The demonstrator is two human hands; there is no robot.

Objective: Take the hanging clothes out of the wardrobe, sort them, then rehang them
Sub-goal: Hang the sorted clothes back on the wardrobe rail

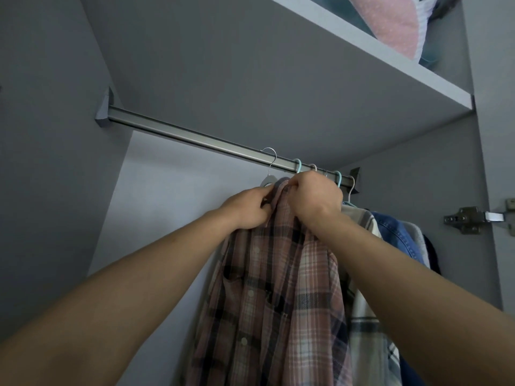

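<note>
A pink and black plaid shirt hangs from a hanger whose metal hook sits over the wardrobe rail. My left hand grips the shirt's collar on the left side. Just beside it, my right hand grips the collar on the right, close under the rail. To the right hang a cream plaid shirt, a blue denim jacket and a grey garment, on several pale blue and white hangers.
A grey shelf runs above the rail with folded pink and blue bedding on it. A metal door hinge is on the right wardrobe wall. The rail's left stretch carries no hangers.
</note>
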